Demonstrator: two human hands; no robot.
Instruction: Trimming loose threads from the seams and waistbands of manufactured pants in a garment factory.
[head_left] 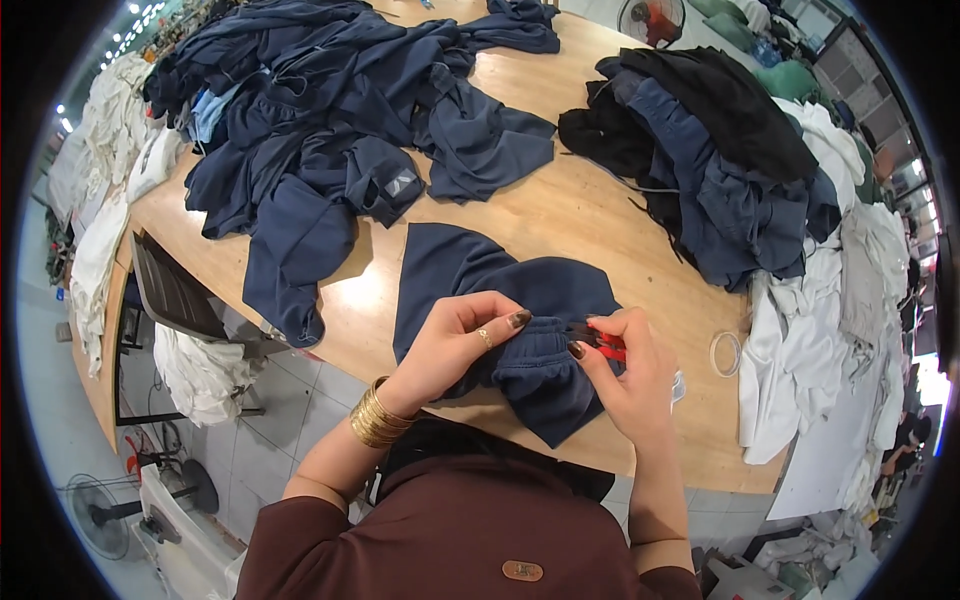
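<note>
Both hands work on a navy garment [500, 300] at the table [560, 215] edge.
Left hand [465, 335] pinches the gathered waistband; at its 3 o'clock the right hand [625, 365] grips red snips [607, 341] against the cloth. Navy pile [330, 110] at 11 o'clock, tape ring [725, 353] at 3.

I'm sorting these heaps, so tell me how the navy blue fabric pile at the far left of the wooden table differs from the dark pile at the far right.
The navy blue fabric pile is one colour throughout; the dark pile mixes black pieces on top with navy beneath. The navy blue fabric pile sprawls wide and drapes over the wooden table edge; the dark pile is more compact and abuts white cloth. Both are loose, unfolded garments.
</note>
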